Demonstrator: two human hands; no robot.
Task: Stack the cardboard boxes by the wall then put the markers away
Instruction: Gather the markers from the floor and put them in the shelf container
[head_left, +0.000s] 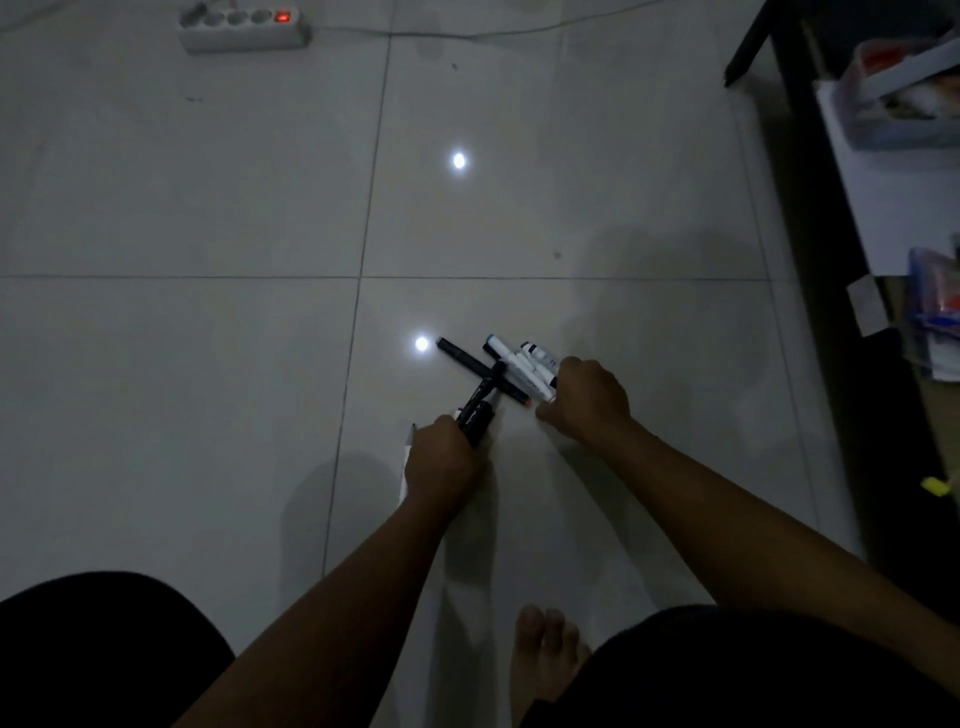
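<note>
a bare foot (545, 654) rests on the pale tiled floor (208, 364) between the person's dark-clothed knees, nearest the camera. ahead of it both forearms reach out over the tiles. the left hand (441, 462) is clenched around a bunch of black markers (480, 410) that stick out forward past the knuckles; there seem to be two or three, the dim light hides the exact count, and a white strip (407, 462) shows along the hand's left edge, what it is i cannot tell. the right hand (587, 400) has its fingers curled down onto a cluster of white markers (524, 364), about three, which jut out to the left from under the fingers. one more black marker (478, 371) lies flat on the floor, crossing just in front of the left hand's bunch and running under the white ones. two bright spots of light reflect off the glossy tiles, one just beside the lying marker's far tip, one farther off. at the right stands a dark shelf (810, 208) holding clear plastic boxes (904, 93) and papers. farthest away, a white power strip (244, 26) with a red lit switch lies on the floor with its cable.
</note>
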